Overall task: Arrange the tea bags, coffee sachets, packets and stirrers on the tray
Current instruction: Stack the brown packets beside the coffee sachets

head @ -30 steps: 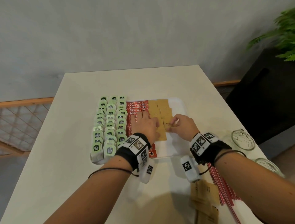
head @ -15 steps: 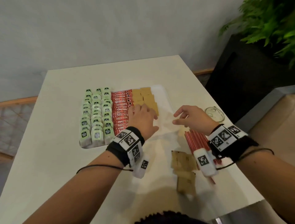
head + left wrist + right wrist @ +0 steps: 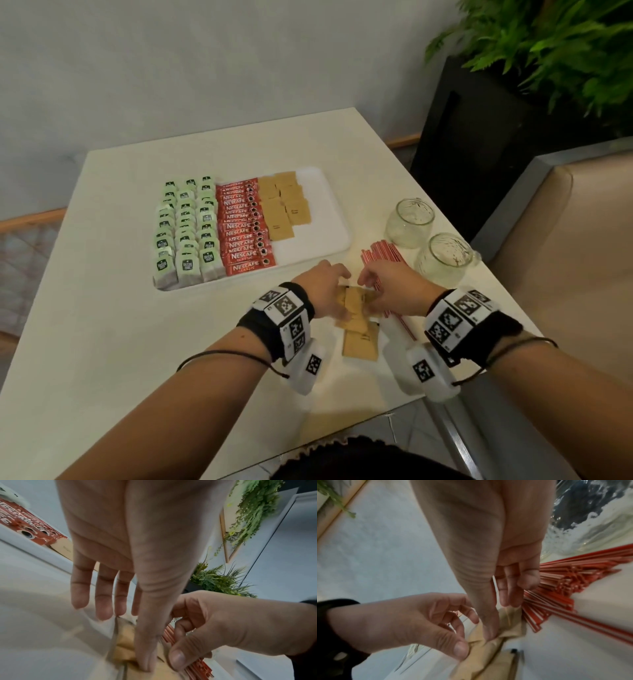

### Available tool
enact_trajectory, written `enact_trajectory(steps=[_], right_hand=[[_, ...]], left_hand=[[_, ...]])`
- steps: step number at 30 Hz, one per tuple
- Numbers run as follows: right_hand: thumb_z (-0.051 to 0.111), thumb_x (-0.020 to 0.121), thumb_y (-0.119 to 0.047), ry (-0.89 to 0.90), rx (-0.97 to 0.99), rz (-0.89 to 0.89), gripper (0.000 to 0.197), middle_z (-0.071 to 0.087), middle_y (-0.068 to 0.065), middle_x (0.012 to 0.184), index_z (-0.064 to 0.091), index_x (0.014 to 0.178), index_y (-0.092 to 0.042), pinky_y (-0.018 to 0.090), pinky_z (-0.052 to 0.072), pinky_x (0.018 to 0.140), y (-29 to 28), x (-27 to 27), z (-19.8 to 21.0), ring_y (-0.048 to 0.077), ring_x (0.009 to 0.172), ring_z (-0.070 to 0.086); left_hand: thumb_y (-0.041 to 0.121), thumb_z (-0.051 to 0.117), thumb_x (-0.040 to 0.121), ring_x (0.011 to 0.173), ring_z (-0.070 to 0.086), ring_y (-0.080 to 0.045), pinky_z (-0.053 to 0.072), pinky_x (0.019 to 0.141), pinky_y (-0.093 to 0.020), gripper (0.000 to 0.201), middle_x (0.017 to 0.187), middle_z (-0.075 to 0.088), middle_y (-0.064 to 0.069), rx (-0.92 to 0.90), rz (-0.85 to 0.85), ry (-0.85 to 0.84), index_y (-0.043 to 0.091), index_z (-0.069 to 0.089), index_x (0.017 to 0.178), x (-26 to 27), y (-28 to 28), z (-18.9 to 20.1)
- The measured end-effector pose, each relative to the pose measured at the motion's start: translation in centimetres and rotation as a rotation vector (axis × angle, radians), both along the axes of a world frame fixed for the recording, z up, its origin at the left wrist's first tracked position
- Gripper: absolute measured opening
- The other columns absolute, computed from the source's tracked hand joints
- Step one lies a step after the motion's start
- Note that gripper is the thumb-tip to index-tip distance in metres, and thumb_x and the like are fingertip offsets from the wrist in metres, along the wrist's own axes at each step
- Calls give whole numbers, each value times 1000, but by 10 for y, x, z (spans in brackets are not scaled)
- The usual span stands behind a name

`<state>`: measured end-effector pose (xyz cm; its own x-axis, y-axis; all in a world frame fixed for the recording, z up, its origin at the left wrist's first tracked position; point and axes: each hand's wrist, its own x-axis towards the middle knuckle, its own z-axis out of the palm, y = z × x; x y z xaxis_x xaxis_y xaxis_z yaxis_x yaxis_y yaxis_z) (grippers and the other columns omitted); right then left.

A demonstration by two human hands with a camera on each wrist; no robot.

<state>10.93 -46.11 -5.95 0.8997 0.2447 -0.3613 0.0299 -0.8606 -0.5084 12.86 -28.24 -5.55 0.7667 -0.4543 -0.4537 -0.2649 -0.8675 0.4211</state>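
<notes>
A white tray (image 3: 318, 219) holds rows of green tea bags (image 3: 185, 233), red coffee sachets (image 3: 245, 236) and brown packets (image 3: 282, 205). Loose brown packets (image 3: 359, 335) lie on the table in front of the tray. My left hand (image 3: 337, 291) and right hand (image 3: 368, 291) meet over them. In the left wrist view the left hand (image 3: 130, 639) has its thumb on the loose packets (image 3: 125, 649), its fingertips at their far edge. The right hand (image 3: 500, 618) pinches a packet (image 3: 510, 628) between thumb and fingers. Red stirrers (image 3: 380, 253) lie just right of the hands.
Two glass jars (image 3: 409, 222) (image 3: 442, 257) stand right of the tray, behind the stirrers. The table's right edge (image 3: 496, 294) runs close to the right wrist. A dark planter with a green plant (image 3: 479, 120) stands beyond it. The tray's right part is bare.
Both hands have left the brown packets on the tray and come back to the loose packets on the table. The view has swung right, showing the jars.
</notes>
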Motion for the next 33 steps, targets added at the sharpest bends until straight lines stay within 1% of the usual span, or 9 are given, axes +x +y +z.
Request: enact_trajectory(steps=[6,9,14,17,19,22,27,31,33], right_hand=[[84,72,-27,-20,-34,-26,39,62,-3,89,61,101,-16,25,45,63,3,-5,-7,13,76,58],[76,81,-29,-76,19,-14,19,61,3,73,65,77,-14,27,43,62,-2,-9,-2,15,68,54],[73,83,-36,-122,361,-134,22,67,7,82,69,82,-15,40,51,72,-14,-20,11,25,75,61],[75,82,-33,-114,502,-180,18,62,-3,76,68,84,-17,30,47,65,-13,-29,15,11,66,55],[73,85,-24,-80,594,-192,14,63,-4,73,62,78,-17,25,49,65,-11,-34,17,6,67,57],[74,84,-14,-64,650,-215,14,65,7,81,60,82,-11,31,53,72,-15,-38,11,13,75,61],[74,84,-19,-69,642,-347,24,62,10,85,56,100,-19,32,49,71,-31,-43,-2,17,79,61],[67,90,-18,-38,603,-359,34,69,5,103,55,122,-17,23,44,72,-38,-47,-3,13,92,64],[62,93,-14,-45,605,-348,26,69,1,102,59,119,-13,16,44,68,-40,-49,-1,9,90,64]], left_hand=[[35,86,69,111,54,-23,47,94,-37,69,124,48,-4,80,80,-4,22,53,128,-2,-1,-1],[35,83,73,104,55,-23,46,85,-32,57,117,51,-3,97,112,-61,17,57,121,-2,1,-2],[24,64,91,71,62,-11,43,62,-20,19,88,66,0,-165,269,-144,12,65,106,-8,8,9],[15,62,91,62,64,-5,51,64,-21,9,86,68,0,-337,267,-108,14,66,100,-22,5,25],[11,64,89,66,66,-10,54,73,-28,13,94,72,-5,-422,260,-64,15,64,101,-30,2,31],[9,71,83,74,65,-11,50,70,-24,31,102,71,-4,-427,281,-46,17,61,111,-34,1,26],[29,85,72,110,53,-20,44,88,-28,83,131,46,-2,-98,118,17,24,41,142,-40,-4,4],[36,86,70,117,51,-27,45,100,-42,80,128,42,-5,13,122,12,31,46,138,-35,-12,-5],[38,87,68,116,52,-26,45,100,-44,70,124,43,-4,36,131,10,32,52,128,-33,-13,-6]])
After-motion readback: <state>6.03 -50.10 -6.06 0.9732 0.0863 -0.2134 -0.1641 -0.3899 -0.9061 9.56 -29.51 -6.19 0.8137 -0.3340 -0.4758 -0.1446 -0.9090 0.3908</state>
